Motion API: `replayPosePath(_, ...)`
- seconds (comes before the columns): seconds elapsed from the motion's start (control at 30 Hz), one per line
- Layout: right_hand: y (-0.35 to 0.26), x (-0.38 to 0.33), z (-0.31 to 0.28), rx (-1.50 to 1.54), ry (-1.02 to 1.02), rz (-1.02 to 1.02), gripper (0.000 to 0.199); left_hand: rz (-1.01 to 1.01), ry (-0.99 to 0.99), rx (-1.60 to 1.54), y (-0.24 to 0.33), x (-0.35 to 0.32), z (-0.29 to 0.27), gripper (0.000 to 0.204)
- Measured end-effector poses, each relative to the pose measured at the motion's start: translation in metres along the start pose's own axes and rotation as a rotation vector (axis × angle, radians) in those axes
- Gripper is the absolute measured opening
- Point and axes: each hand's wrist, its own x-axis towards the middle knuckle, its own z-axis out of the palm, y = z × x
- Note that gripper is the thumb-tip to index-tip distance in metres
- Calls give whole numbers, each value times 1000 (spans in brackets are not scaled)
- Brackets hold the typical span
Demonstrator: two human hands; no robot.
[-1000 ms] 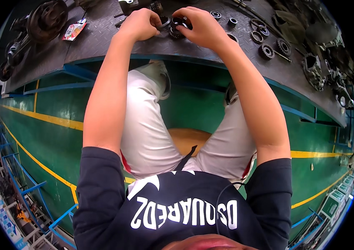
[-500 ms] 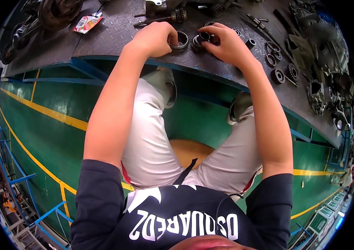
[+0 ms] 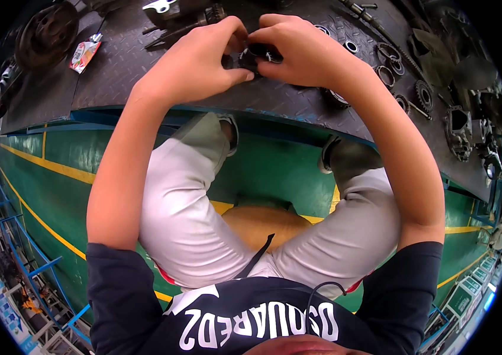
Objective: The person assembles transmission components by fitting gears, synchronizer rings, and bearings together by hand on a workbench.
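My two hands meet above the near part of the metal workbench (image 3: 120,77). Between them is a dark round metal part (image 3: 254,56), mostly hidden by my fingers, so its exact kind does not show. The fingers and thumb of my left hand (image 3: 203,59) curl round its left side. From the other side my right hand (image 3: 298,50) grips it, thumb nearest me. Close to my right wrist, the rim of a gear (image 3: 338,97) peeks out. A small metal ring (image 3: 351,46) lies just beyond that forearm.
Toward the right lie more rings (image 3: 386,76), a toothed gear (image 3: 422,92) and a metal housing (image 3: 459,127). A long shaft (image 3: 362,13) rests at the back. On the left are a white-and-red packet (image 3: 85,53) and a large rusty drum (image 3: 47,35). A geared shaft (image 3: 208,18) lies behind my left hand.
My hands were apart, the left at a toothed ring, the right at a gear with a small sleeve. They have come together round the dark part, and the view has shifted slightly.
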Motion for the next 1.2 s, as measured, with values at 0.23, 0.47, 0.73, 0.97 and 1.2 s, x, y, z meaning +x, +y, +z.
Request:
replayPosePath(0.23,2,-4,17,44,97,42,30,-49,-36,-149,8,9,5,64)
replayPosePath(0.47,4,-17,31,88,194,27,24,-93,-11,-44,20,12,8,62)
replayPosePath(0.73,12,-50,13,-154,250,13,29,-85,35,-21,22,19,14,46)
replayPosePath(0.97,65,-114,-74,90,324,543,33,66,86,7,22,18,19,30)
replayPosePath(1.2,94,-174,-83,-307,85,583,45,68,65,61,15,14,16,33)
